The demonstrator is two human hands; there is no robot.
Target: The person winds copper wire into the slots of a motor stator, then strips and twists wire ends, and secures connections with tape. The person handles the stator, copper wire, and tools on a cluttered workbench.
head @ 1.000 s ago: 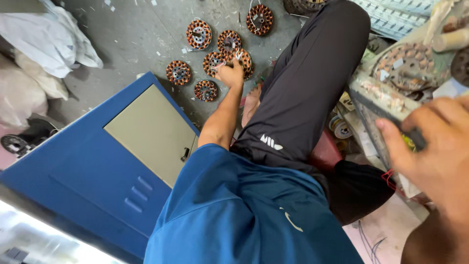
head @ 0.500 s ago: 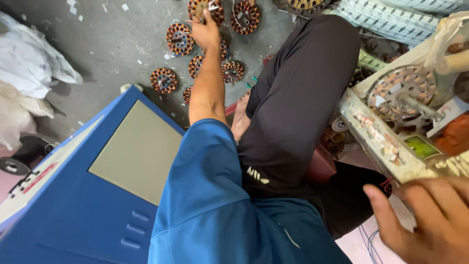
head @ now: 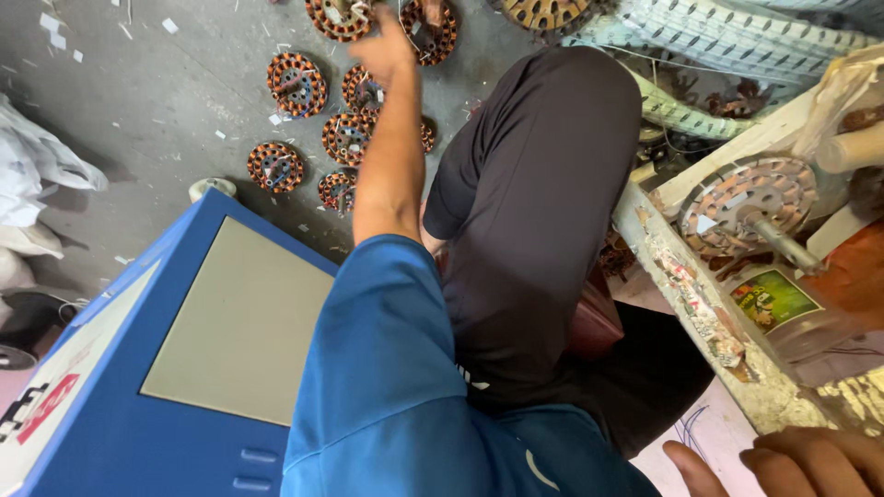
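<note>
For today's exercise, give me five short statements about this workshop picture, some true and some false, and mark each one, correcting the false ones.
1. The left hand reaches out to a wound stator at the top of the picture. True.
2. The stators lie on a wooden bench. False: they lie on the grey concrete floor.
3. A blue cabinet with a grey panel stands beside the left arm. True.
4. The right hand grips a stator. False: it shows at the lower right corner, holding nothing visible.
5. The person wears a red sleeve. False: the sleeve is blue.
</note>
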